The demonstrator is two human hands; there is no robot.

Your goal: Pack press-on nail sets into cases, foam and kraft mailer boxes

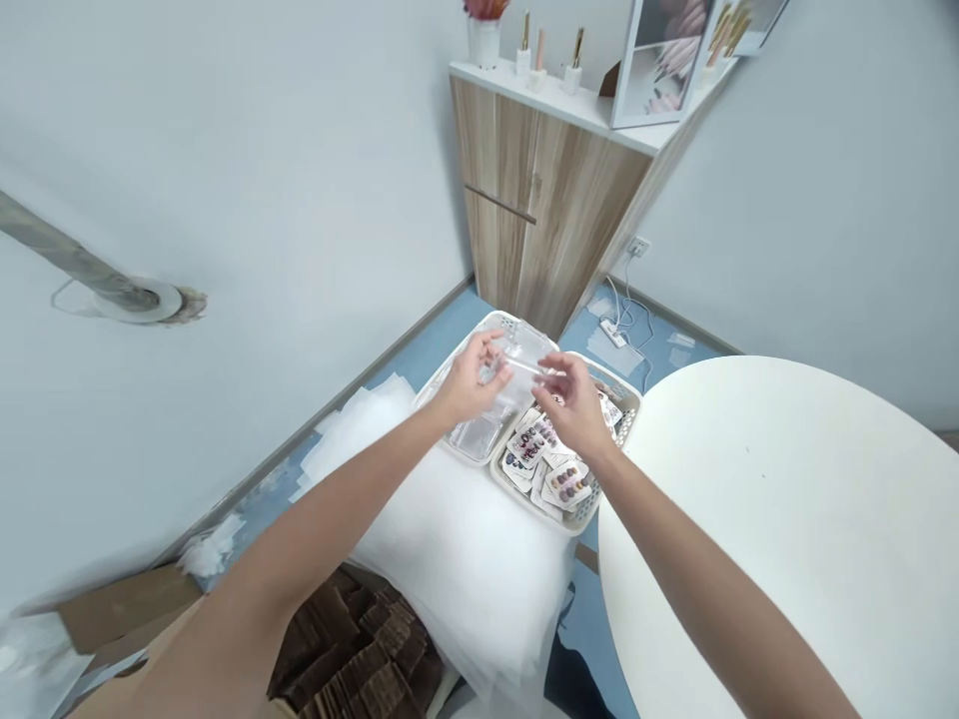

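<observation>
Plastic case hangs between the left grip and right grip, both closed on its edges above side-by-side baskets; a light, even pinch should hold it level without flexing.

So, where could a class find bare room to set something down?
The round white table has most bare room, right of the cream perforated basket heaped with printed cards; another patch is the soft-looking white bundle between both forearms. Crowded: that basket, the cream basket of clear plastic cases, the white cabinet top.
</observation>
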